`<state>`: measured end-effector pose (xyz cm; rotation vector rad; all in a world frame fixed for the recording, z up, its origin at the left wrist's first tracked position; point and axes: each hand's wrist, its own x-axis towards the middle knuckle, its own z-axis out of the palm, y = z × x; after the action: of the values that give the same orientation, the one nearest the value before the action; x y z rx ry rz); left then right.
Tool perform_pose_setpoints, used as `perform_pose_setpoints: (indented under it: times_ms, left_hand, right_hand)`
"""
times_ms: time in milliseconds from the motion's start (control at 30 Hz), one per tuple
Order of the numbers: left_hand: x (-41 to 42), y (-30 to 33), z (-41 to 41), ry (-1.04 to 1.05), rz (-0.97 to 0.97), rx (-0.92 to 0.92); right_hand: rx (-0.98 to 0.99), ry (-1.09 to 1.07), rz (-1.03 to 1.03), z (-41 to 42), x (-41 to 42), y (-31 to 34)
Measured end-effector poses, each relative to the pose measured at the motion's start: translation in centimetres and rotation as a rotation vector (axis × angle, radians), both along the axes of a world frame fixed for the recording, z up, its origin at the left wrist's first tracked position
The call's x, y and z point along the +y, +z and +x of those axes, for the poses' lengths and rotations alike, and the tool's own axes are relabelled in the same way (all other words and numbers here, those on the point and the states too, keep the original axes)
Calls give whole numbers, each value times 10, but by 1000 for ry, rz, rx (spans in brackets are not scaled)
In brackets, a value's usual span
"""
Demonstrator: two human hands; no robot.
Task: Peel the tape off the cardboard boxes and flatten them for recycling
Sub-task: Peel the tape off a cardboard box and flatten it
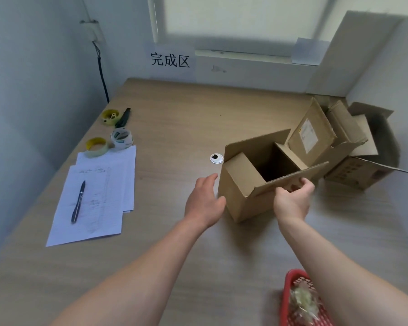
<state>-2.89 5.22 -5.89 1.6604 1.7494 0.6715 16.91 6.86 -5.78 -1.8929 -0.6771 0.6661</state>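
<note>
Open brown cardboard box (257, 184) stands upright near desk (174, 118) centre, flaps up. Right hand (292, 198) pinches the near flap's edge, grip curled over it. Left hand (204, 201) w/ fingers relaxed, grip released, just beside box's left wall, poss. touching it. More opened cardboard boxes (353, 147) crowd the far right corner. Red plastic basket (297, 300) at near edge holds crumpled clear tape, prob. Tape rolls (111, 140), papers w/ black pen (78, 202) along left edge.

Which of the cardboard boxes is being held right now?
The nearer open box, its front flap pinched by the right hand. The other box lies untouched behind it by the wall.
</note>
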Motion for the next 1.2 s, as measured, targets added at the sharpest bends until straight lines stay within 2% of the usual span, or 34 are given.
perform_pose_setpoints:
  times_ms: [133,233,333,567,667,767,867,967,1033,1100,1200]
  left_hand:
    - [8,2,11,-65,-11,39]
    - [14,-3,23,-70,-92,32]
    - [20,-14,35,-60,-146,7]
    - [18,-19,52,-57,-159,-46]
    - [17,-8,46,109,-56,-80]
    - [16,10,24,349,68,101]
    - [14,19,-7,485,-14,135]
    - [8,0,-43,587,-181,6]
    - [-3,-20,-64,638,-259,-183]
    - [-20,-40,-76,657,-287,-350]
    - [-46,-54,-75,589,-360,-495]
  right_hand:
    - [-74,-6,-99,20,8,2]
    - [-69,20,-131,44,16,-1]
    - [-35,72,-168,65,24,-1]
    - [144,254,-60,90,47,-3]
    - [69,365,-22,80,45,-2]
    - [-109,367,-2,60,47,7]
    - [-141,326,-27,35,53,16]
    - [-39,477,-132,15,53,4]
    - [14,610,-230,6,41,-14]
    - [-30,713,-290,0,22,-26]
    - [-184,780,-283,-9,-5,-34]
